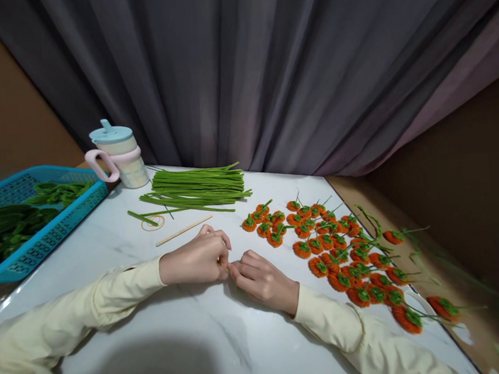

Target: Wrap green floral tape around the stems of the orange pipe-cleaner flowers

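Observation:
My left hand (198, 258) and my right hand (260, 278) meet low over the middle of the table, fingertips almost touching. Both are closed in a pinch. A tiny bit of orange and green shows at the left fingertips, but the fingers cover most of it and I cannot name it. To the right lie many small orange pumpkin-like pieces (302, 249) with green tops, several with thin stems sticking out. Beyond my left hand is a thin wooden stick (184, 231). Green fuzzy stems (197, 181) lie in a bundle farther back.
A blue basket (51, 240) holding green fuzzy pieces stands at the left. Near it is a pink-handled cup (131, 166) with a blue lid. Rubber bands (153, 229) lie by a short green piece. A grey curtain (235, 76) hangs behind the white table (157, 337).

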Demonstrator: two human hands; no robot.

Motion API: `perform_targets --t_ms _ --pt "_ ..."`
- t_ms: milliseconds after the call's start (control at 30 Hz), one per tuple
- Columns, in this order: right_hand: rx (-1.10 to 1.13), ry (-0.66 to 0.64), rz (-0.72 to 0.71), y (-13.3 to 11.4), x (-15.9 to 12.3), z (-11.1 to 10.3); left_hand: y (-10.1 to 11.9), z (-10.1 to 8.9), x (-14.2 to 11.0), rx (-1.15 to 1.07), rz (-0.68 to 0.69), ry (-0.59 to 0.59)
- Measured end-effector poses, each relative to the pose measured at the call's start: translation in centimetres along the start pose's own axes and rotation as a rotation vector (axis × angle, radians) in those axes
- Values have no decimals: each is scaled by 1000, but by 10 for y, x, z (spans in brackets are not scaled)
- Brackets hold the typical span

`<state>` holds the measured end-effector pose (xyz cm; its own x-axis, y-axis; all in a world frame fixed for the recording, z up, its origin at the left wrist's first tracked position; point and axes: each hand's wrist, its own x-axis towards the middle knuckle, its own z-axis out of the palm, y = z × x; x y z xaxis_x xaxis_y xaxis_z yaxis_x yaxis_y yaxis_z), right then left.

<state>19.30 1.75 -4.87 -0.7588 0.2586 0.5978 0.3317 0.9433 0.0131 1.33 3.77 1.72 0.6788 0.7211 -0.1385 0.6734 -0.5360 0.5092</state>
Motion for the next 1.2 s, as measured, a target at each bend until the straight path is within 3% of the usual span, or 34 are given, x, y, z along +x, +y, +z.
perform_targets --t_ms 267,700,967,1067,1200 --pt "145 -8 148 1 -2 4 1 3 -4 58 103 83" --pt "189 58 164 2 -2 3 3 12 -9 361 250 236" --pt "208 74 241 1 0 1 0 23 -9 636 444 341" --pt "190 83 228 1 0 1 -2 23 -7 679 494 342" --pt "133 65 135 1 -1 1 -2 14 -8 596 476 237"
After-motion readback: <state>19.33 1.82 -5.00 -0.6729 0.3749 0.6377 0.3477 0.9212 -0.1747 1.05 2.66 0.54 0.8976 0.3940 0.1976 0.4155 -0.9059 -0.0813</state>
